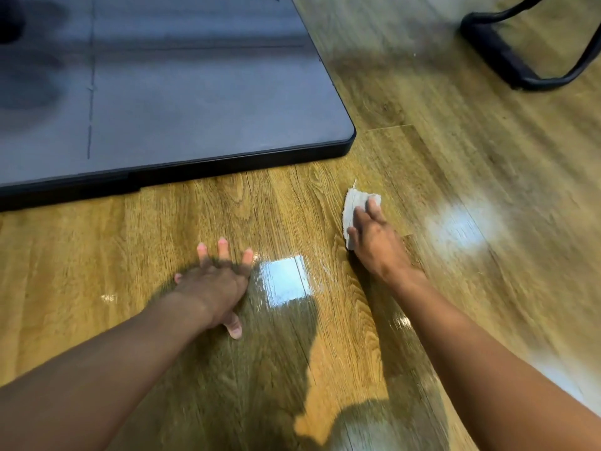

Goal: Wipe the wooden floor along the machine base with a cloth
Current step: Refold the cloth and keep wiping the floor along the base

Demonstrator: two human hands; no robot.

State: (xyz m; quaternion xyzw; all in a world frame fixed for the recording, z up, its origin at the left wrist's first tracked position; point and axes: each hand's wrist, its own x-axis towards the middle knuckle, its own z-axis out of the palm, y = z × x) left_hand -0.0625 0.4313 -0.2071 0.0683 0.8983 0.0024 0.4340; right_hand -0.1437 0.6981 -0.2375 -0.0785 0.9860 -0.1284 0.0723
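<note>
Left hand point(216, 281) planted flat on the wooden floor point(292, 196), fingers spread wide, right hand point(377, 242) further out pressing a pale cloth point(356, 203) down with straight fingers, cloth showing beyond the fingertips, near the dark machine base point(195, 109) corner

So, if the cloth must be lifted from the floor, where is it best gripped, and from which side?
Probably its free far-left edge: the cloth lies flat on the wooden floor, the right hand pressing over the rest. Pinch that exposed edge from above, coming from the left side.
</note>
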